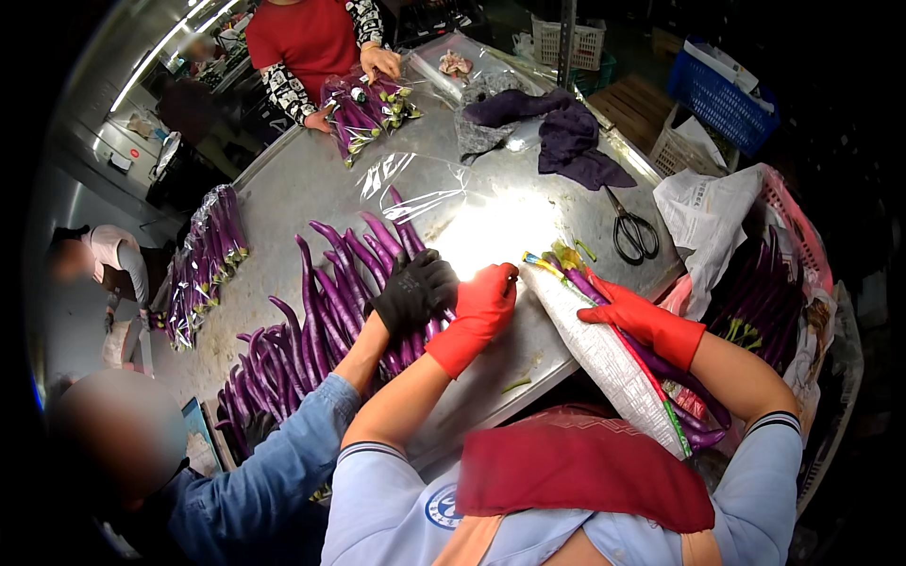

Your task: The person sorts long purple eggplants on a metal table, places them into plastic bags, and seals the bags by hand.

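Both my hands wear red rubber gloves. My right hand (626, 315) holds long purple eggplants (679, 417) against a white woven sheet (601, 361) with a red and green edge, at the table's near right edge. My left hand (488, 301) is closed, its fingertips near the sheet's top end; whether something small is pinched in them cannot be told. Just left of it, a co-worker's black-gloved hand (417, 290) rests on a row of purple eggplants (333, 297) lying on the metal table (297, 184). Black-handled scissors (633, 230) lie at the right.
Bagged eggplants (205, 269) lie along the left edge. Across the table a person in red handles a bagged bunch (361, 113). Dark cloths (566, 127) lie at the back. A pink basket (796, 233) with eggplants stands at my right. Clear film (417, 187) lies mid-table.
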### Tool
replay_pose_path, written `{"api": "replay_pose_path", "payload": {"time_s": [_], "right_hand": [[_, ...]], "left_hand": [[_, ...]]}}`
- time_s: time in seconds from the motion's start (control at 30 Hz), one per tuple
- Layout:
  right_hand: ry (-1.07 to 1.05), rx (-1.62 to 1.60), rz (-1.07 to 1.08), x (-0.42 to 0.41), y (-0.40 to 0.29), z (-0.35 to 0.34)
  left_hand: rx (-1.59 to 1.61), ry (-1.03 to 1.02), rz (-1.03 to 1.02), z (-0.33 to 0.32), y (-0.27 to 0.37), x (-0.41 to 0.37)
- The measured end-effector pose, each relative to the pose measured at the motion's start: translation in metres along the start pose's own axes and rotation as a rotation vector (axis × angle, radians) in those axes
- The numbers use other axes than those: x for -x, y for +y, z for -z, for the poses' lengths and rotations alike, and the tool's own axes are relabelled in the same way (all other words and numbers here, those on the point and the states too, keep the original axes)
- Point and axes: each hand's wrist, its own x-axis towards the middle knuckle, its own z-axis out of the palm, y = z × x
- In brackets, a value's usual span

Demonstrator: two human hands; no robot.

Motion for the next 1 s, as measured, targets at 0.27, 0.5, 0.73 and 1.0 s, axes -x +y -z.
{"api": "replay_pose_path", "payload": {"time_s": [0.27,0.5,0.73,1.0], "right_hand": [[0.007,0.549,0.231,-0.016,0.012,0.014],[-0.05,0.873,0.086,-0.013,-0.024,-0.004],[0.01,0.289,0.117,-0.027,-0.026,0.002],[-0.13,0.617,0.161,-0.047,-0.019,-0.006]], "left_hand": [[0.186,0.24,-0.17,0.011,0.009,-0.022],[0.32,0.195,-0.221,0.009,0.014,-0.023],[0.124,0.391,0.062,0.01,-0.011,-0.001],[0.277,0.399,0.081,0.011,-0.01,0.006]]}}
